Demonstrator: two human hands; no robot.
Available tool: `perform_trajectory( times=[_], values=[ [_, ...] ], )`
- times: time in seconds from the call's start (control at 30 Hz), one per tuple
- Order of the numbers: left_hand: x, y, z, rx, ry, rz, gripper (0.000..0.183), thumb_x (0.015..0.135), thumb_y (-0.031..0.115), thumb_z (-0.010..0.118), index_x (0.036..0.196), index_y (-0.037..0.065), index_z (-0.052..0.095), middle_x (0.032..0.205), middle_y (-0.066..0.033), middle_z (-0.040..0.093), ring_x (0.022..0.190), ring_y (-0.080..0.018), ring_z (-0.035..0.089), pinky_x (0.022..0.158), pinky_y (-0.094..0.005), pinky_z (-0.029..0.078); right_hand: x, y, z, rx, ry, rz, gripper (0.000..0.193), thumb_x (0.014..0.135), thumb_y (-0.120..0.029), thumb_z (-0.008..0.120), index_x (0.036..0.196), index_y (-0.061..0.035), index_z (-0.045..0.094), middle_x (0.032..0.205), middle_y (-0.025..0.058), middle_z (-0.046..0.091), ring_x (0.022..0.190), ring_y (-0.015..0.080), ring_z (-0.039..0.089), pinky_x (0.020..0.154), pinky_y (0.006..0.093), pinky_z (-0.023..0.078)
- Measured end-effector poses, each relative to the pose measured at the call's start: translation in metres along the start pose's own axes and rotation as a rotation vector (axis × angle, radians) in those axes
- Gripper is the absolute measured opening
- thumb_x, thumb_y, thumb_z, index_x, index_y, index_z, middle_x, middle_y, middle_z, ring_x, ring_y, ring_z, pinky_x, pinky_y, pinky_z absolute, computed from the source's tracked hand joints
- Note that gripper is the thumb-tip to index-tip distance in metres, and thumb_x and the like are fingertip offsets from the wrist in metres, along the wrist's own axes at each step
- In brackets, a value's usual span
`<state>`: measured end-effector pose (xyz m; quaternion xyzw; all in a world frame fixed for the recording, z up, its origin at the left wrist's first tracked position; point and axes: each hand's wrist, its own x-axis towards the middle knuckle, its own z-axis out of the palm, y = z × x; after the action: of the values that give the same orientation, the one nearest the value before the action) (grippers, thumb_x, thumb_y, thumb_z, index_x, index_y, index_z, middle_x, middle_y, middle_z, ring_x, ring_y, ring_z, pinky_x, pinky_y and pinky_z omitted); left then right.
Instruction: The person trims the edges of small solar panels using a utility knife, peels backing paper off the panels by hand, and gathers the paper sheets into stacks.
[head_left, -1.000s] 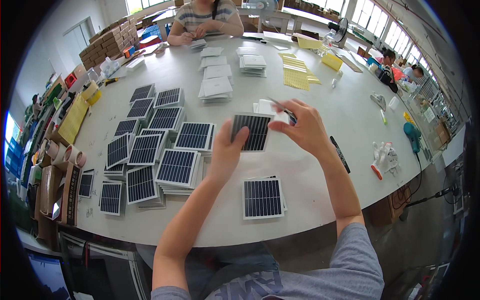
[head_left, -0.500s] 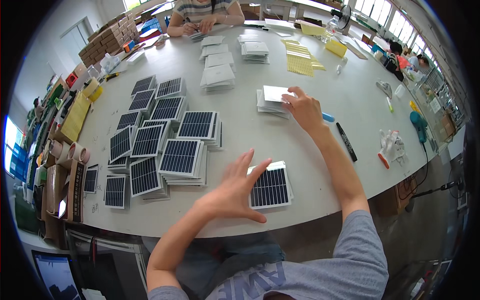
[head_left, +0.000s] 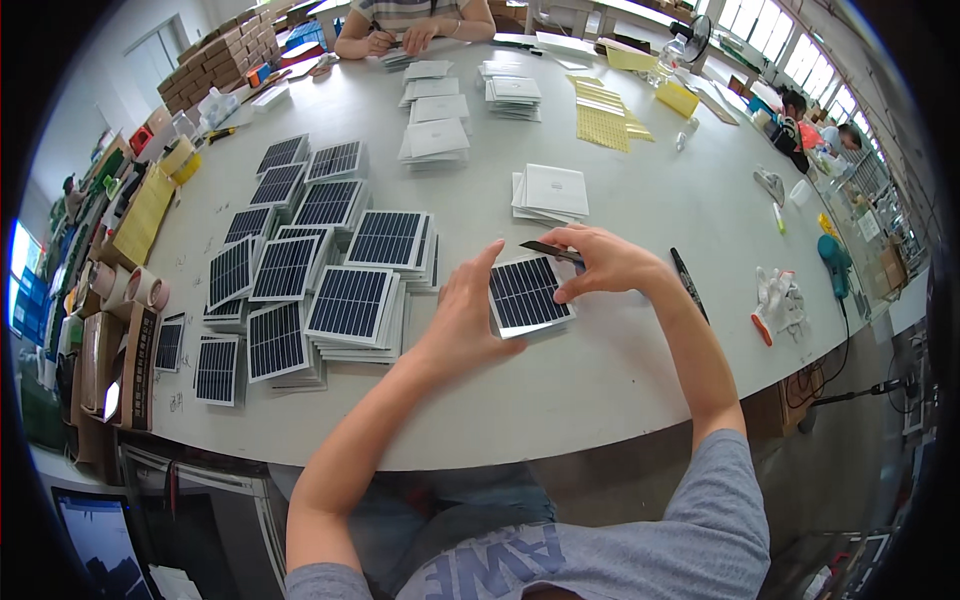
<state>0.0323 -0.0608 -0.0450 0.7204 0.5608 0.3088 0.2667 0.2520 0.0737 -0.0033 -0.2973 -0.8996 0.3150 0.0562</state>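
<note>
We see the right grip (head_left: 608, 264) holding a dark-bladed tool (head_left: 543, 249) near the upper-right corner of a solar panel (head_left: 528, 297); the left grip (head_left: 462, 312) spreads, unclenched, along its left side. Open worktop (head_left: 585, 400) runs panel to near edge. The tool is partly hidden; left-side contact is unclear.

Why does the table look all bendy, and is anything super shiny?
Head view: the table has a bowed edge, probably from the fisheye lens; head view too: the solar panel between the left hand and right hand has a bright near edge, maybe glare, and the windows glow white.
</note>
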Motion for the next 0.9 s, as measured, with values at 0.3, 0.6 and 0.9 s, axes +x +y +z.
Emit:
perform_trajectory(
  times=[0.3,0.6,0.9],
  values=[
    [0.003,-0.008,0.002,-0.124,-0.006,-0.088,0.132,0.061,0.031,0.091,0.154,0.008,0.0,0.149,-0.0259,0.028,0.142,-0.038,0.027,0.118,-0.0458,0.021,0.003,-0.001,-0.005,-0.068,0.263,-0.012,0.029,0.072,-0.016,0.084,0.092,-0.0034,0.068,0.081,0.0056,0.062,0.075,0.0191,0.06,0.069,0.0322,0.049],
    [0.003,-0.005,-0.003,-0.079,-0.005,-0.106,0.12,0.063,0.025,0.088,0.152,-0.004,0.012,0.149,-0.0222,0.034,0.141,-0.035,0.031,0.117,-0.0398,0.025,0.007,0.003,-0.029,0.417,0.645,0.074,0.008,0.082,-0.003,0.072,0.087,-0.0026,0.067,0.072,0.0035,0.066,0.062,0.0096,0.062,0.057,0.0259,0.05],
    [0.001,-0.005,-0.004,-0.046,-0.043,-0.077,0.124,0.062,0.03,0.09,0.152,-0.004,0.012,0.15,-0.0187,0.033,0.14,-0.0331,0.033,0.116,-0.0386,0.028,0.008,0.01,-0.004,-0.226,0.479,0.068,0.029,0.077,-0.018,0.081,0.098,-0.0028,0.069,0.086,0.0085,0.065,0.077,0.0183,0.062,0.072,0.032,0.049]
  ],
)
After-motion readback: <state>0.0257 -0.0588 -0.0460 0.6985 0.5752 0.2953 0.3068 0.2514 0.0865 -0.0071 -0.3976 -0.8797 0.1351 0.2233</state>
